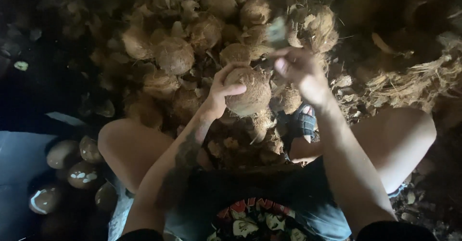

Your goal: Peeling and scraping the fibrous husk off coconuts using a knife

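Left hand (222, 89) curls with fingers wrapped; right hand (298, 67) is raised, clenched and blurred.

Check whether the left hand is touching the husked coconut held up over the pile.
Touching. The head view shows the left hand wrapped around the coconut, thumb across its front and fingers curled over its top edge.

No packages, labels, signs or screens

Nothing of that kind can be made out anywhere in the head view; only loose natural material is seen, and the dark edges of the picture are too dim to be read.
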